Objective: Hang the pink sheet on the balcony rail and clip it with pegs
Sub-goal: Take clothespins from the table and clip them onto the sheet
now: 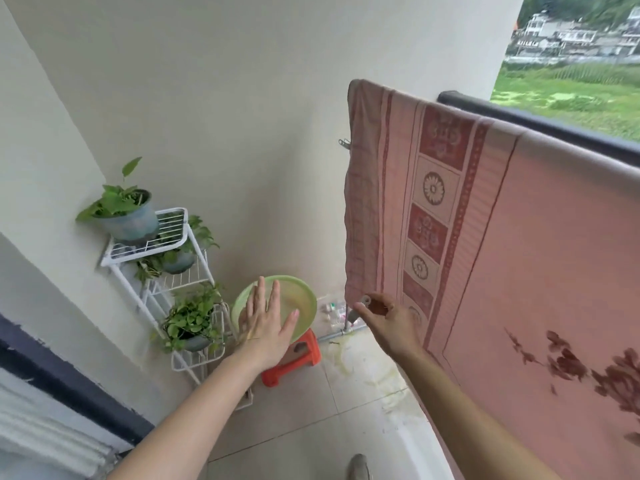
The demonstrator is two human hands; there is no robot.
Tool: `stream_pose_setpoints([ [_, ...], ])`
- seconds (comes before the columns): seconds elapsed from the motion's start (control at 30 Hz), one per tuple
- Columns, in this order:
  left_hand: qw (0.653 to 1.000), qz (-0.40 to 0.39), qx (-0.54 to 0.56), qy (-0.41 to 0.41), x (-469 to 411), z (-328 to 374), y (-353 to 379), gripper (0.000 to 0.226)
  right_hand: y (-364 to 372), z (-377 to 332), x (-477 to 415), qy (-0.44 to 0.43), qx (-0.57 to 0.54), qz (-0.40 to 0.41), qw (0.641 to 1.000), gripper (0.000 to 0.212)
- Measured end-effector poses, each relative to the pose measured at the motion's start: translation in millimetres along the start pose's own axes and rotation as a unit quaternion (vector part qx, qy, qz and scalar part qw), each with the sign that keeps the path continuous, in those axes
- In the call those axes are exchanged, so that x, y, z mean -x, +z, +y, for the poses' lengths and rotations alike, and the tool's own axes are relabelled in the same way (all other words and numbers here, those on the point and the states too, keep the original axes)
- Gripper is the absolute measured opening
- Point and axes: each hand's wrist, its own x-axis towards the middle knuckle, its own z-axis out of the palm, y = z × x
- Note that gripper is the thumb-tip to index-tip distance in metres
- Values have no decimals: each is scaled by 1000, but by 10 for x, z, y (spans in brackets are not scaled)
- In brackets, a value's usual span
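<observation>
The pink sheet (pixel 519 237) hangs over the balcony rail (pixel 540 116), its long axis running along it. Right hand (pixel 384 320) pinches a peg (pixel 360 308); left hand (pixel 266 320) is spread flat.

Pink sheet (pixel 519 237) draped over dark balcony rail (pixel 540 121), hanging flat and spread; patterned border band of dark red squares and flower medallions down its left side, dark red floral print lower right. Left edge hangs free, slightly wavy. Grey peg (pixel 358 308) pinched at right hand's fingertips (pixel 363 311), just left of sheet's lower left corner. Another peg (pixel 344 143) clipped on sheet's upper left edge, well above the fingers.
</observation>
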Motion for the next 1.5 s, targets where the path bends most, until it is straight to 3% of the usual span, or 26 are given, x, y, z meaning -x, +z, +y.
stream_pose_setpoints([
  [0.2,997,-64,29,-44,-1578,68,90,76,56,10,-1516,-6,-1,0,1000,16],
  [0.53,992,-86,83,28,-3632,178,345,79,222,25,-3342,19,42,-33,998,26],
  [0.7,979,-143,144,36,-4612,191,831,78,428,317,-3891,55,60,17,997,16],
  [0.87,946,-266,151,105,-5531,238,1241,105,625,500,-4265,131,72,51,987,19],
  [1.13,898,-363,212,129,-6609,669,1654,141,888,633,-4525,222,77,87,968,23],
  [1.2,884,-384,206,169,-6724,744,1772,120,930,661,-4563,235,76,88,965,26],
  [1.27,858,-412,225,207,-6784,749,1874,65,950,675,-4606,242,75,87,963,26],
  [1.33,836,-430,288,179,-6773,703,1925,24,965,670,-4639,244,77,85,963,27],
  [1.4,823,-424,359,115,-6775,616,1942,11,996,655,-4676,244,77,85,963,28],
  [1.5,855,-380,341,90,-6830,542,1987,15,1027,604,-4724,241,81,85,964,25],
])
